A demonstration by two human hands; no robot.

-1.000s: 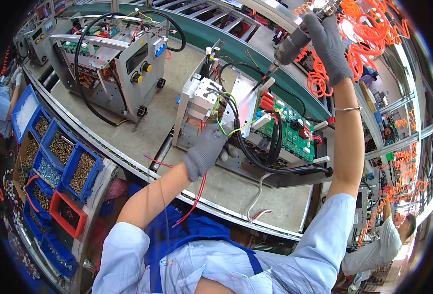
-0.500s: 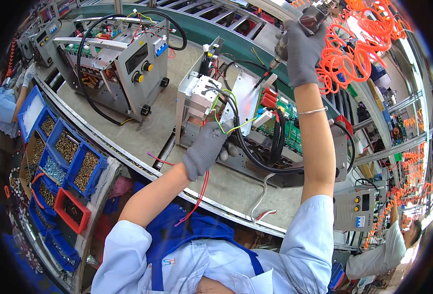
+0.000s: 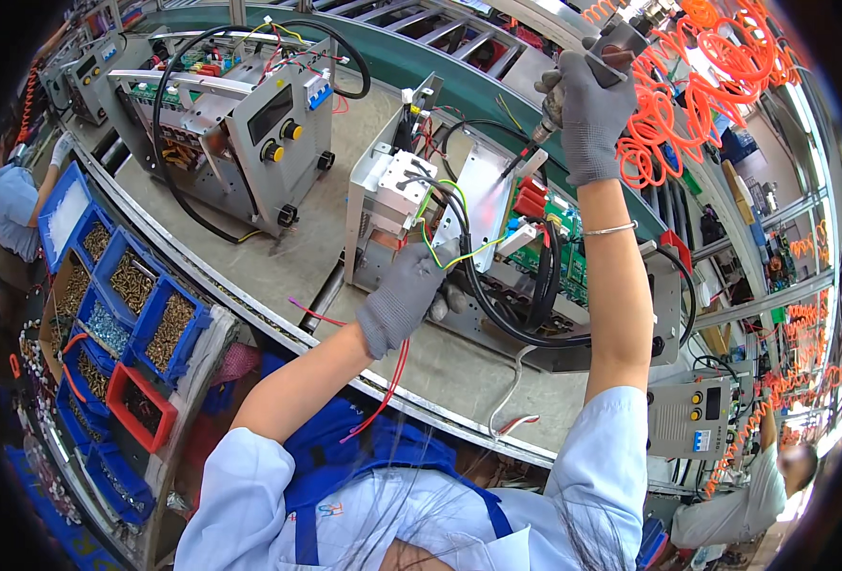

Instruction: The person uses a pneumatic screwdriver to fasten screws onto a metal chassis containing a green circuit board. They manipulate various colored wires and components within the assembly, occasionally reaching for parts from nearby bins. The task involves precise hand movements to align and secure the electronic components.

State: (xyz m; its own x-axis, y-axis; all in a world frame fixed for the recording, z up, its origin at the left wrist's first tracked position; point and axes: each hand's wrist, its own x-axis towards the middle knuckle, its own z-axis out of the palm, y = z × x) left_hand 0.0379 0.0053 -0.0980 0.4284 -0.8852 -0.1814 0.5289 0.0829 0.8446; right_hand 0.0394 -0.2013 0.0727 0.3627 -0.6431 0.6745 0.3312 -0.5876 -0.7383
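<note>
My right hand point(image 3: 597, 119) is wrapped around a power screwdriver point(image 3: 549, 114), held tilted above the open machine chassis point(image 3: 573, 352). Its thin bit reaches down to the upright silver metal plate point(image 3: 485, 190); whether it meets a screw is too small to see. My gloved left hand point(image 3: 406, 297) is closed at the near side of the chassis, with a yellow-green wire point(image 3: 464, 254) at its fingertips. Thick black cables point(image 3: 473, 285) loop just right of that hand. Close by are a white block point(image 3: 404, 186), red parts point(image 3: 531, 198) and a green circuit board point(image 3: 565, 262).
A second open machine point(image 3: 268, 143) stands left on the bench. Blue bins point(image 3: 168, 328) of screws and a red bin point(image 3: 142, 407) sit at lower left. Coiled orange air hoses point(image 3: 687, 86) hang at upper right. Loose red wires point(image 3: 397, 381) hang over the bench edge. Other people work at both sides.
The view has shifted slightly. My right hand and the screwdriver sit a little lower in the picture, with the bit still at the metal plate. My left hand stays at the wire.
</note>
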